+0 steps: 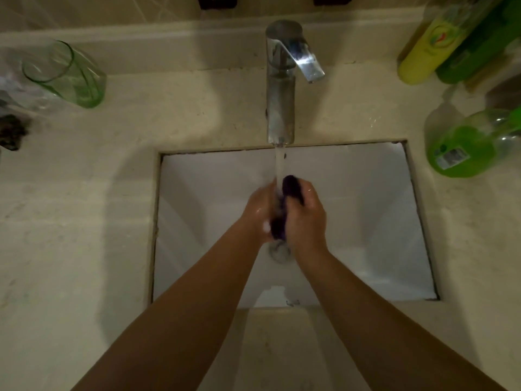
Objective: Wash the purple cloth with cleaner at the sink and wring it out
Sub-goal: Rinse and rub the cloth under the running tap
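Two bare hands work a bunched purple cloth (293, 187) over the white sink (394, 249), directly beneath the stream of water (279, 165) falling from the chrome tap (280, 88). The left hand (258, 213) and right hand (306, 218) both have fingers curled around the cloth, pressed between them (a little foam shows near the left palm). A green glass (64, 74) and green bottles (462, 142) stand on the beige counter (84, 221)
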